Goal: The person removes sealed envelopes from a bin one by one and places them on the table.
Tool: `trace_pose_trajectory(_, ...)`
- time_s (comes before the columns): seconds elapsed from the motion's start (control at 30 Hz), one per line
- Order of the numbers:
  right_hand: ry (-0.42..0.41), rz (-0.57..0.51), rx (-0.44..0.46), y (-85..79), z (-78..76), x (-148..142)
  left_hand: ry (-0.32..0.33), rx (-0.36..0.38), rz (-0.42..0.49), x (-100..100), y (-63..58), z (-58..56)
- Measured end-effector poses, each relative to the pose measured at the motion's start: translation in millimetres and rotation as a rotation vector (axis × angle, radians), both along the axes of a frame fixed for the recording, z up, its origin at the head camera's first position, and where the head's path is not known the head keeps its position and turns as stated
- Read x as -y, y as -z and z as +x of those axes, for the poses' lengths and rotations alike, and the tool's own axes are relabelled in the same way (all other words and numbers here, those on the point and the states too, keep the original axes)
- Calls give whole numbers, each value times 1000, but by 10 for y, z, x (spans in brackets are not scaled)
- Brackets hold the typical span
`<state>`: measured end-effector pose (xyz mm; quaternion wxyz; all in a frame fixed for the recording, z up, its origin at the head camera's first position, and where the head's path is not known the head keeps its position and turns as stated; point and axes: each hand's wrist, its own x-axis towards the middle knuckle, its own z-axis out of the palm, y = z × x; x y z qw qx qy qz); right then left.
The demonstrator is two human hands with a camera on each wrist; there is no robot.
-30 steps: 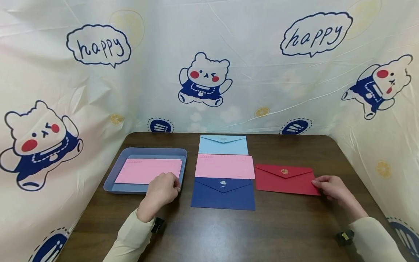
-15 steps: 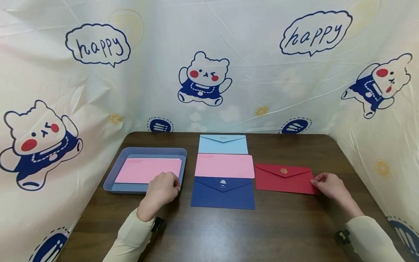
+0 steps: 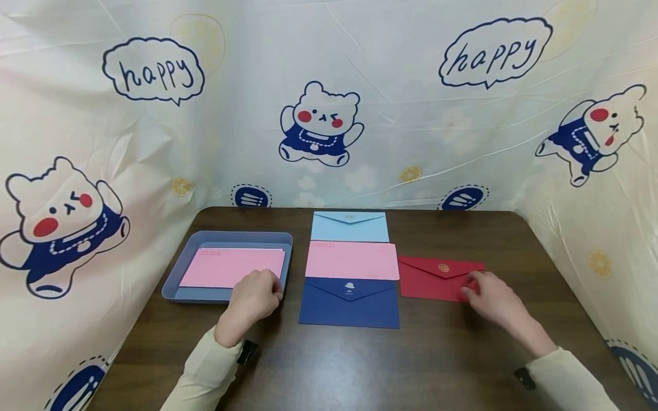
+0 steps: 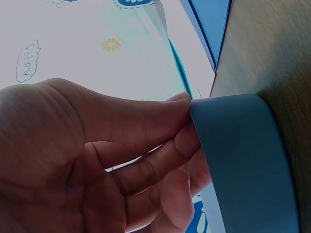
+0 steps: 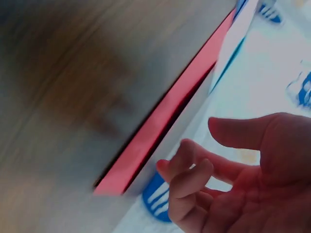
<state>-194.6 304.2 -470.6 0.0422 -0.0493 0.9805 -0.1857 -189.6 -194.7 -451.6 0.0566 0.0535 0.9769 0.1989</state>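
Red envelope [image 3: 430,282] is lying flat on the dark table [image 3: 354,368], toward the right; going from the left, the grey-blue tray [image 3: 197,296] is holding a pink stack [image 3: 226,267], at least two pieces, since a second edge is peeping out at the upper right corner; anything beneath is being hidden from view. Left hand [image 3: 254,294] is gripping the tray near its front right corner, thumb and fingers pinching the rim; that hold is looking secure, and pulling there would be risking a tilt. In the middle, three pieces are forming a column; a light blue envelope [image 3: 349,230] is lying at the back, a single pink envelope [image 3: 352,261] between, a navy envelope [image 3: 349,311] nearest the person. Beside them, the red one's left end is meeting the pink and navy ones, touching or slightly overlapping, I cannot tell which. Right hand [image 3: 494,297] is hovering about its right end, thumb and loosely bent fingers parted, holding nothing; contact I cannot tell; handling it well is probably calling for light, level fingertips, as pushing hard would be risking bowed paper or shifted neighbours.
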Motion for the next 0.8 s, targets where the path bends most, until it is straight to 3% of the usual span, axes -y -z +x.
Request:
trace_pose_trajectory(0.13, -55, 24, 30, -21, 130, 273, 2, 4, -4, -6, -10, 1)
trace_pose_trajectory(0.27, -60, 33, 63, -18, 222, 435, 0, 10, 0, -6, -9, 1)
trace_pose_trajectory(0.5, -36, 44, 43, 68, 315, 550, 1, -3, 1, 0, -21, 6)
trace_pose_trajectory(0.8, -21, 81, 97, 153, 332, 586, -4, 5, 3, -11, -22, 17)
